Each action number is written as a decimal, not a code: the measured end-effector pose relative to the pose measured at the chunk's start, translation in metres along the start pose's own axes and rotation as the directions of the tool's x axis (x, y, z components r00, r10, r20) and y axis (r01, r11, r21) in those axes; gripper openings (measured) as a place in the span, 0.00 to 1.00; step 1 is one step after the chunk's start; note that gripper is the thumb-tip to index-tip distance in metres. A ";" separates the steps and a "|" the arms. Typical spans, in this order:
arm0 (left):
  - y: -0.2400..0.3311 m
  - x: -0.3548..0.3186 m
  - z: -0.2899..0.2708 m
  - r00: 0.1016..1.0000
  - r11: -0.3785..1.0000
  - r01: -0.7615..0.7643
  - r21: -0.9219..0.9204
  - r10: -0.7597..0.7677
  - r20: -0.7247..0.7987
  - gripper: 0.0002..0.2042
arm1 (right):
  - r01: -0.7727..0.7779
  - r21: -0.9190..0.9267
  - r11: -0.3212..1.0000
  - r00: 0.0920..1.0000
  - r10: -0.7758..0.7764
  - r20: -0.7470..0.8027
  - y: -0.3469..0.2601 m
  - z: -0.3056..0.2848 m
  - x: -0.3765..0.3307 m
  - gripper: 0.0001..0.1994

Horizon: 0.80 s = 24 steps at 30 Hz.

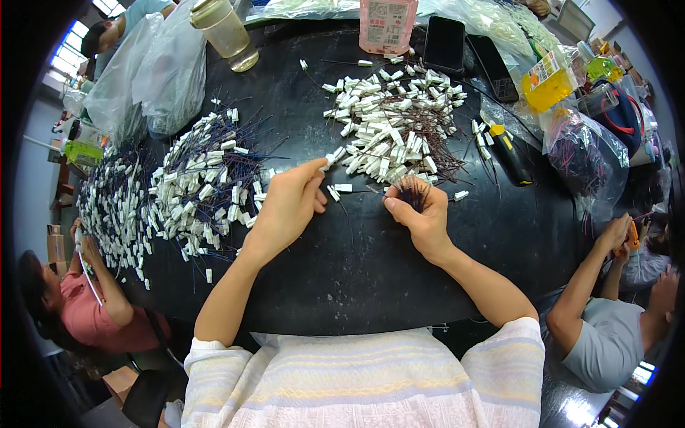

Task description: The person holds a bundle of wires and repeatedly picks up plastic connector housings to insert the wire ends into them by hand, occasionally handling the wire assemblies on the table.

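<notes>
My left hand point(285, 207) reaches over the black table, thumb and forefinger pinched on a small white connector point(330, 160) at the near left edge of a pile of white connectors point(389, 139) with dark brown wires. My right hand point(427, 222) is closed around a bunch of thin dark wires point(414, 189), whose ends fan up above the thumb; their far ends are hidden in the palm. Between the hands lie a couple of loose white connectors point(343, 187), one with a wire trailing toward me.
To the left spread heaps of white connectors with blue wires point(203, 185). A yellow-and-black cutter point(508, 153), two phones point(444, 44), a pink bottle point(387, 27), a clear jar point(227, 36) and a bag of wires point(589, 153) surround the pile. Co-workers sit at both sides.
</notes>
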<state>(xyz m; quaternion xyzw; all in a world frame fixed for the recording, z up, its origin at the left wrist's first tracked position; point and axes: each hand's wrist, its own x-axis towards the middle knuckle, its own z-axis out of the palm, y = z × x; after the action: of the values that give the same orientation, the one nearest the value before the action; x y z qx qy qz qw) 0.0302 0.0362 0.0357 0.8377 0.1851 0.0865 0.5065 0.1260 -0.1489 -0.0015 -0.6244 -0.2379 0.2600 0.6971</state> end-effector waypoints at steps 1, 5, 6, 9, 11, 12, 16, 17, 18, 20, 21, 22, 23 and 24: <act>-0.004 -0.005 -0.004 1.000 1.000 0.006 -0.006 -0.006 -0.004 0.09 | 0.022 0.004 1.000 1.000 -0.022 -0.005 -0.002 0.002 -0.001 0.03; -0.013 -0.015 -0.005 0.909 0.855 -0.409 0.318 0.411 0.066 0.09 | -0.053 0.020 0.998 0.999 0.053 -0.010 -0.006 0.005 -0.005 0.03; -0.013 -0.016 -0.001 0.865 0.782 -0.497 0.378 0.483 0.137 0.10 | -0.047 -0.020 0.999 0.999 0.047 0.005 -0.004 0.006 -0.005 0.03; -0.024 -0.018 0.005 0.878 0.811 -0.474 0.342 0.466 0.113 0.10 | 0.032 -0.149 0.988 0.998 -0.025 0.052 -0.003 0.010 -0.003 0.03; -0.026 -0.018 0.007 0.857 0.811 -0.507 0.292 0.511 0.068 0.08 | 0.180 -0.311 0.933 0.982 -0.149 0.120 -0.002 0.013 -0.005 0.04; -0.025 -0.019 0.006 0.858 0.815 -0.505 0.282 0.509 0.067 0.08 | 0.172 -0.318 0.933 0.983 -0.140 0.119 -0.002 0.012 -0.006 0.04; -0.021 -0.023 0.002 0.985 0.994 -0.111 0.013 0.108 0.138 0.04 | 0.127 -0.380 0.916 0.987 -0.077 0.144 -0.002 0.011 -0.004 0.03; -0.024 -0.024 0.001 0.988 0.997 -0.055 -0.057 0.063 0.144 0.04 | 0.148 -0.388 0.910 0.984 -0.095 0.151 -0.003 0.013 -0.003 0.04; -0.026 -0.024 0.001 0.988 0.992 0.000 -0.125 0.019 0.153 0.04 | 0.169 -0.394 0.903 0.981 -0.114 0.158 -0.003 0.014 -0.003 0.04; -0.024 -0.024 -0.001 0.984 0.994 0.015 -0.106 0.004 0.176 0.04 | 0.158 -0.399 0.903 0.982 -0.103 0.156 -0.002 0.014 -0.003 0.04; -0.024 -0.025 0.001 0.984 0.992 0.030 -0.124 -0.007 0.181 0.04 | 0.151 -0.400 0.904 0.984 -0.096 0.153 -0.002 0.014 -0.003 0.04; -0.025 -0.025 0.002 0.982 0.989 0.043 -0.141 -0.016 0.187 0.04 | 0.149 -0.402 0.904 0.984 -0.094 0.153 -0.002 0.014 -0.003 0.04; -0.024 -0.025 0.001 0.982 0.989 0.043 -0.143 -0.016 0.188 0.04 | 0.151 -0.406 0.901 0.982 -0.092 0.163 -0.004 0.014 -0.003 0.04; -0.022 -0.025 0.001 0.984 0.991 0.018 -0.133 0.006 0.178 0.04 | 0.154 -0.411 0.899 0.981 -0.089 0.173 -0.005 0.014 -0.003 0.04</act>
<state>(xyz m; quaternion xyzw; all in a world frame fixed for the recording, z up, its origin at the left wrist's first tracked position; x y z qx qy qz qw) 0.0024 0.0352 0.0167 0.8055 0.1353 0.0223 0.5766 0.1147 -0.1411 0.0054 -0.7228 -0.3789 0.2045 0.5406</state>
